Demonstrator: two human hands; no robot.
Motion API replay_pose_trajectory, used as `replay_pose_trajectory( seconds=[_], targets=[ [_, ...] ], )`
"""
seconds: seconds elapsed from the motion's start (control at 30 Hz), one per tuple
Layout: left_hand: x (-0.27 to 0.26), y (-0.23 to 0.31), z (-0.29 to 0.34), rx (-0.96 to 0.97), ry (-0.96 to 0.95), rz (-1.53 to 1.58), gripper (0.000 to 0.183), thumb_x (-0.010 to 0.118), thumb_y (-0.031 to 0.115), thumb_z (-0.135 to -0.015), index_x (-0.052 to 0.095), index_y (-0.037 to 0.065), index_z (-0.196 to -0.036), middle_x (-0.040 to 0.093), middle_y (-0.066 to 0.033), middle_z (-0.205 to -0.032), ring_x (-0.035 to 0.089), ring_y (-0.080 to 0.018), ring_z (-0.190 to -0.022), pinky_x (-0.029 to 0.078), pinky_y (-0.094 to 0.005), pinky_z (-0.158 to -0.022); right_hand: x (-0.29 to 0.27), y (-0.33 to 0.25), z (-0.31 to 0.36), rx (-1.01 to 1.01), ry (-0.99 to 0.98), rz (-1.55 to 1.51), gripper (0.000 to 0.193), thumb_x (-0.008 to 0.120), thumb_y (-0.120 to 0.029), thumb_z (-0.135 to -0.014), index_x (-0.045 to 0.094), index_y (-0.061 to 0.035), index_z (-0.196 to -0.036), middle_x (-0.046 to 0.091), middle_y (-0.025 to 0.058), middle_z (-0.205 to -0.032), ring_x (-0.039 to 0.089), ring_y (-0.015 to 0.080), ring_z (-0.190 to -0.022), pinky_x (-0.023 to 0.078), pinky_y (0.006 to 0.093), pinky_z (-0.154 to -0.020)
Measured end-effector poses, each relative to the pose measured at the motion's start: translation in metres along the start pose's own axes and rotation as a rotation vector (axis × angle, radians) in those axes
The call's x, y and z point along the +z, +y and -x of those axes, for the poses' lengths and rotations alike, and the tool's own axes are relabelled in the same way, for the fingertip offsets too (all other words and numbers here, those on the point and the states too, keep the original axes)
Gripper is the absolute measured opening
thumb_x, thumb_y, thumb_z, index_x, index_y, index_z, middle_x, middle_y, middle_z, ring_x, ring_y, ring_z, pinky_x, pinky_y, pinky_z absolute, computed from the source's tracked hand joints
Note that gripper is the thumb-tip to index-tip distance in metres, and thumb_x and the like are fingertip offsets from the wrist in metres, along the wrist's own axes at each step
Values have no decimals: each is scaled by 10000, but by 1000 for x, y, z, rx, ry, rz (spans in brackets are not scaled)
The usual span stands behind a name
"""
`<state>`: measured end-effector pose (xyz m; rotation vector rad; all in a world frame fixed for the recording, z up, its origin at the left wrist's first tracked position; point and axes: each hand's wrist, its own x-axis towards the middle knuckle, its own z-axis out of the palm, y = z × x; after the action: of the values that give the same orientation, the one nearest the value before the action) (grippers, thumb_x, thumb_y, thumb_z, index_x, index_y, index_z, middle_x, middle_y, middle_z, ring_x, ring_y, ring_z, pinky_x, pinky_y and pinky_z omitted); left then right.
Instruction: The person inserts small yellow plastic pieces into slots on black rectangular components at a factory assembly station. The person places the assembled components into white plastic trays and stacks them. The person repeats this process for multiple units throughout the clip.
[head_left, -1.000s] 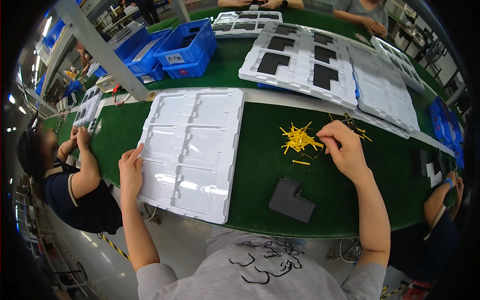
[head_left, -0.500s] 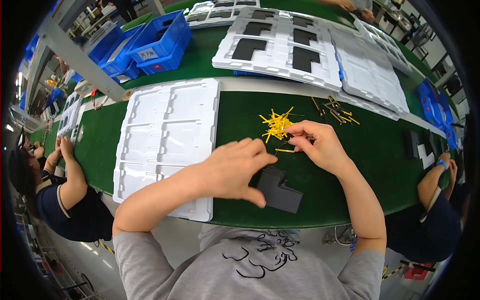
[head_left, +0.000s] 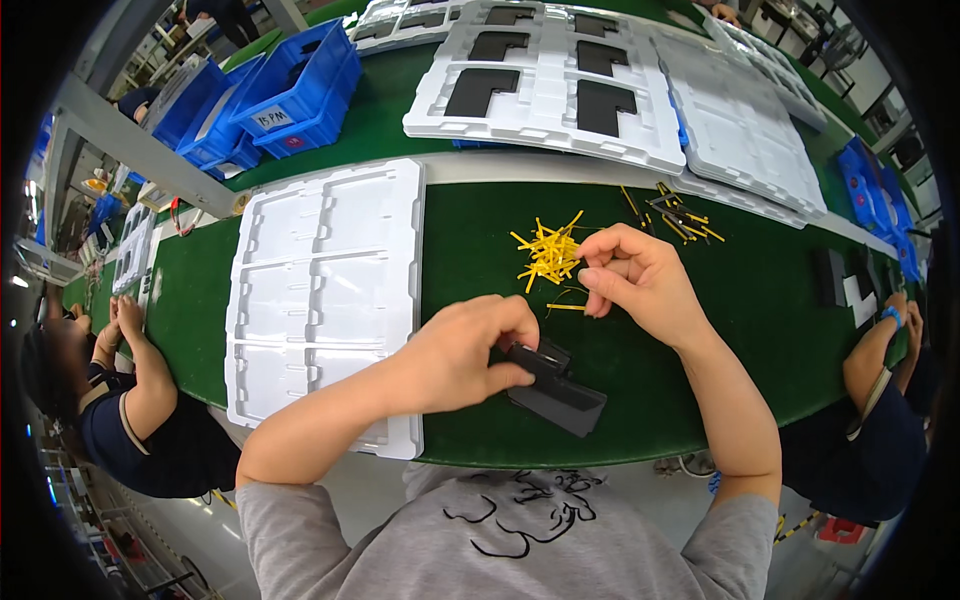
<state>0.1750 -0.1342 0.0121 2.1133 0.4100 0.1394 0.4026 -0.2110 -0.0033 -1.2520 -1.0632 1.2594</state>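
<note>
My left hand [head_left: 465, 352] is closed on one end of a black L-shaped block [head_left: 562, 400], thumb on the near side and fingers on the far side. The block is tilted, with its held end raised above the green table. Just right of a pile of thin yellow strips [head_left: 546, 250], my right hand [head_left: 640, 280] is pinched, thumb against fingers. Whatever lies between those fingertips is too small to make out. A single yellow strip [head_left: 567, 307] lies below the pile, close to the right fingertips.
At left lies a white moulded tray [head_left: 415, 300]. Farther back are stacked white trays [head_left: 560, 128] holding black L-shaped pieces, and blue bins [head_left: 300, 130]. Dark-and-yellow strips [head_left: 685, 220] lie behind my right hand. People sit at both sides, one person's hands [head_left: 905, 312] at far right.
My left hand has come down and closed on the black block, tilting it up at one end. My right hand stays pinched beside the yellow pile. The view has shifted slightly.
</note>
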Motion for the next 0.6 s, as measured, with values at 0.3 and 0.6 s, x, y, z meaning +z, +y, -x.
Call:
replay_pose_trajectory(
  seconds=[0.3,0.6],
  targets=[
    [13,0,-8,-131,347,285,182,526,79,-957,420,-12,-1074,655,-138,-910,636,-195,-732,492,-300,-656,27,-9,6,-102,72,-51,127,651,-17,-861,650,24,-981,539,12,-860,583,63,-642,475,197,-550],
    [15,10,-7,-100,374,227,200,555,69,-938,432,-16,-1072,675,-167,-904,677,-239,-790,504,-307,-682,40,-13,9,-150,136,79,96,664,3,-843,678,45,-928,547,29,-855,566,61,-630,481,191,-566]
  ],
)
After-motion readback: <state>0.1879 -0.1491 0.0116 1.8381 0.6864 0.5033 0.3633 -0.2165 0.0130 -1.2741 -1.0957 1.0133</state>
